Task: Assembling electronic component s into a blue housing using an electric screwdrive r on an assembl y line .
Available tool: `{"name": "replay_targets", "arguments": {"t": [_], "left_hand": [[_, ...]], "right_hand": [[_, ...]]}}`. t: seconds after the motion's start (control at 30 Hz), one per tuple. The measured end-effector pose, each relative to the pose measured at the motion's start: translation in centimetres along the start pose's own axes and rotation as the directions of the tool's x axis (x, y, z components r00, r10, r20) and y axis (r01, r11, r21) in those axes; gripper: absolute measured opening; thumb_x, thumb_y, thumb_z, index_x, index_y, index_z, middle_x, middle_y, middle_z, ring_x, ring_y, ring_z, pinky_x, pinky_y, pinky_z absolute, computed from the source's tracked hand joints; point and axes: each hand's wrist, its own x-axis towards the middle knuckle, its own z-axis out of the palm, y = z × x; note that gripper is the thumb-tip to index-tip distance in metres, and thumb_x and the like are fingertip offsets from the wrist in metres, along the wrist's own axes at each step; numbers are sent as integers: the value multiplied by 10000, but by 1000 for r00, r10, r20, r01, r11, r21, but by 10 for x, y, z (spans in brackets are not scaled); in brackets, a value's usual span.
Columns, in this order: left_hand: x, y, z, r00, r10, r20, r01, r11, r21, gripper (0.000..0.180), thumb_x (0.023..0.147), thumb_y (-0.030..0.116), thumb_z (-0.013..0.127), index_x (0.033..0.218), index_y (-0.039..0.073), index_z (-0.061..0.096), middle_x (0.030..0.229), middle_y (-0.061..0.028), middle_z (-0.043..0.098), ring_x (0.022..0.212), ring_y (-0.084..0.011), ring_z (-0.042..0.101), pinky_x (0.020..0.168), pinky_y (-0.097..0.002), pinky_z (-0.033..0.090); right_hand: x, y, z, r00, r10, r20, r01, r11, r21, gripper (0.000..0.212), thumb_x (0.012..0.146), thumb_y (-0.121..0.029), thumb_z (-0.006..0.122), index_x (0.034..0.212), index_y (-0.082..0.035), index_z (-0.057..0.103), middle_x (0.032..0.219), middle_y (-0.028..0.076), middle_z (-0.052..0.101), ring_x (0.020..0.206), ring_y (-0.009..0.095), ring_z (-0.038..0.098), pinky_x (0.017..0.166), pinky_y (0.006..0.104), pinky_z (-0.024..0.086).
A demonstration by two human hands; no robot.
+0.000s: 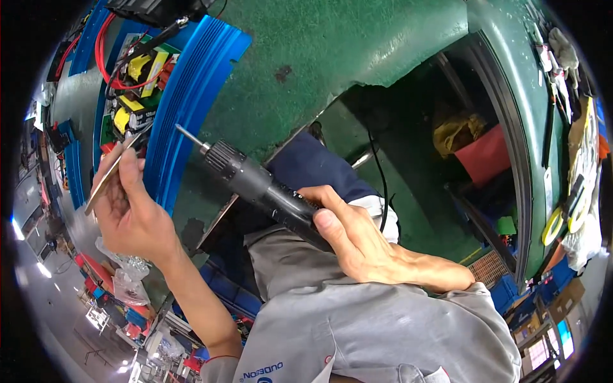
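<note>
1. Screwdriver [255, 183], black, wrapped in right grip [357, 246]; bit [189, 136] near blue housing [185, 102], contact unclear.
2. Thin plate [106, 182] pinched in left grip [140, 220], just beside housing.
3. Housing on green desk [300, 57].

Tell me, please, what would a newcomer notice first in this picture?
The black screwdriver in the right hand stands out first, slanting across the middle. To its left, the bright blue frame catches the eye, with the left hand holding a thin plate near it.
</note>
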Motion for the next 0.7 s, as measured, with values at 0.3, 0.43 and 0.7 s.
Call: {"name": "replay_targets", "arguments": {"t": [0.3,0.43,0.7], "left_hand": [[-1,-3,0,1000,11,-7,-11,1000,-28,191,936,4,699,1097,-95,676,1003,-164,736,810,-152,689,772,-254,578],[0,-3,3,1000,16,0,-16,1000,-24,186,938,21,704,1084,-92,682,985,-160,740,812,-158,695,766,-258,579],[7,5,-3,1000,28,4,-28,999,30,136,921,-9,703,1038,-75,690,951,-134,730,812,-151,679,729,-267,566]], "right_hand": [[2,1,1,999,-30,-13,30,999,-17,472,1102,-355,310,1377,3,447,690,113,524,579,218,521,592,353,391],[3,-2,1,1000,-13,-14,13,1000,-14,489,1102,-367,309,1381,13,442,708,116,536,582,217,525,594,351,393],[15,-14,-4,992,112,58,-122,970,210,546,1104,-438,288,1301,6,538,806,67,632,707,130,565,686,296,440]]}}
